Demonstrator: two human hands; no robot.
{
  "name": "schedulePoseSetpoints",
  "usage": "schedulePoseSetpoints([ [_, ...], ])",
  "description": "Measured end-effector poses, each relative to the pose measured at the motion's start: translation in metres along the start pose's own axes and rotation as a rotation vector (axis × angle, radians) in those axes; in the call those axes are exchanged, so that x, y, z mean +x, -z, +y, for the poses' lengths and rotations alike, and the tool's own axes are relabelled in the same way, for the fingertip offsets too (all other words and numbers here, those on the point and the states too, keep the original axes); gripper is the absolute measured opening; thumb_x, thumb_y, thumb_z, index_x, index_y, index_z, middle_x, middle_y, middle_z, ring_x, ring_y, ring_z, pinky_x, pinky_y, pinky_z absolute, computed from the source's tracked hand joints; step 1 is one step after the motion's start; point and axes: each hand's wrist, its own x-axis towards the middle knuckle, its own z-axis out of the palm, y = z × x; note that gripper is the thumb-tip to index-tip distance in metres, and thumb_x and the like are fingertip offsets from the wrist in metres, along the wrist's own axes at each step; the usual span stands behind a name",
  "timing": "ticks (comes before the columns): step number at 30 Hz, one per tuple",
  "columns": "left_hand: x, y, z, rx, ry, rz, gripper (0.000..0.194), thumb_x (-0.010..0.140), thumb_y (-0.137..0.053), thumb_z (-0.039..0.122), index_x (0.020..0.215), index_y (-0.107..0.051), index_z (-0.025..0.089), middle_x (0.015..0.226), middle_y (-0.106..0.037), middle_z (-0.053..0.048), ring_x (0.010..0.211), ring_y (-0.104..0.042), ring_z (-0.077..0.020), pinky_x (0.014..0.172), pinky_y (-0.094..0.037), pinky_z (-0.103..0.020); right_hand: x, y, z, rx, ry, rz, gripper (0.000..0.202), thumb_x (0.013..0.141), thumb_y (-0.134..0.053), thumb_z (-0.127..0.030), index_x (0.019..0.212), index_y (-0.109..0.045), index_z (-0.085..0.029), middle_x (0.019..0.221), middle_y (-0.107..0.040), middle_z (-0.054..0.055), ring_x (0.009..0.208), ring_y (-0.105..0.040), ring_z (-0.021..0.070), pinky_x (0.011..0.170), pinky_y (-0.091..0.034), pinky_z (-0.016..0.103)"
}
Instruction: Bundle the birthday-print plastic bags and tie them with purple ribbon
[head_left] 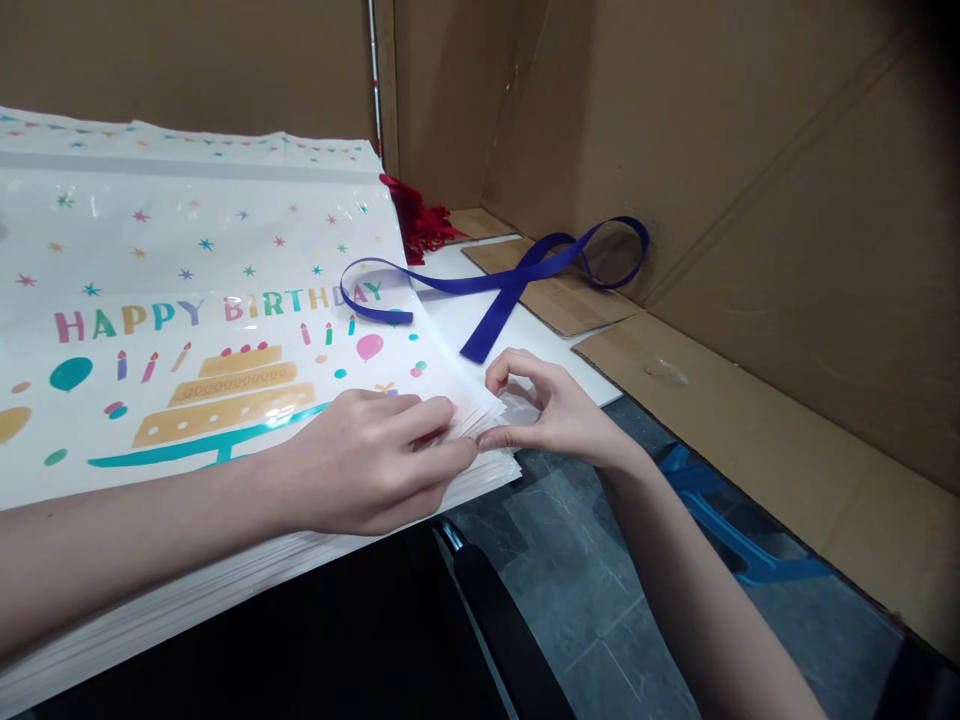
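Observation:
A thick stack of white printed bags point(247, 240) with "HAPPY BIRTHDAY", a cake, balloons and stars fills the left side. My left hand point(382, 455) lies on its near right corner, fingers curled and pressed on the sheet edges. At that same corner, my right hand point(551, 410) has its thumb and index finger bent round the fanned corners, the thumb close to my left fingertips. Behind my hands, a looped purple ribbon point(517, 275) lies partly on the stack and partly beyond its right edge.
Red tassels or strings point(420, 222) stick out behind the stack's right edge. Cardboard walls point(720, 190) rise at the back and right, with cardboard flaps point(675, 365) on the white table point(577, 365). Below are a black chair armrest point(510, 630) and a grey tiled floor.

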Motion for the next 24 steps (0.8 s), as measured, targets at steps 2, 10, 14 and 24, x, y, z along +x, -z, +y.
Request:
schedulePoseSetpoints([
  [2, -0.0002, -0.0007, 0.0008, -0.016, 0.02, -0.012, 0.017, 0.084, -0.047, 0.031, 0.094, -0.053, 0.02, 0.075, -0.048, 0.002, 0.06, -0.041, -0.0016, 0.055, -0.025, -0.018, 0.0008, -0.0009, -0.0003, -0.005, 0.01, 0.004, 0.05, 0.058, -0.075, -0.049, 0.081, -0.052, -0.01, 0.086, -0.051, 0.003, 0.082, -0.044, 0.0048, 0.075, -0.035, 0.014],
  [10, -0.0008, -0.0004, 0.0009, 0.02, 0.024, 0.007, 0.021, 0.084, -0.042, 0.023, 0.103, -0.05, 0.02, 0.076, -0.049, 0.002, 0.06, -0.043, -0.0008, 0.055, -0.027, -0.018, -0.0011, 0.0005, 0.005, 0.099, -0.011, -0.013, 0.05, 0.059, -0.074, -0.047, 0.083, -0.05, -0.01, 0.087, -0.05, 0.003, 0.08, -0.044, 0.0038, 0.071, -0.035, 0.013],
  [14, -0.0013, 0.0005, 0.0003, 0.054, -0.001, -0.002, 0.031, 0.084, -0.041, 0.025, 0.116, -0.044, 0.025, 0.078, -0.05, 0.002, 0.059, -0.043, -0.0014, 0.055, -0.027, -0.019, -0.0006, 0.0008, 0.0034, 0.082, -0.005, -0.027, 0.048, 0.062, -0.072, -0.046, 0.083, -0.05, -0.01, 0.087, -0.05, 0.003, 0.081, -0.045, 0.0041, 0.073, -0.036, 0.013],
  [24, -0.0007, 0.0002, 0.0017, 0.001, 0.035, -0.031, 0.017, 0.083, -0.046, 0.03, 0.095, -0.054, 0.02, 0.076, -0.048, 0.002, 0.061, -0.042, -0.0012, 0.055, -0.026, -0.019, 0.0015, -0.0022, 0.0006, 0.002, 0.004, 0.009, 0.049, 0.06, -0.073, -0.049, 0.082, -0.052, -0.01, 0.086, -0.051, 0.003, 0.081, -0.045, 0.0043, 0.076, -0.036, 0.014],
])
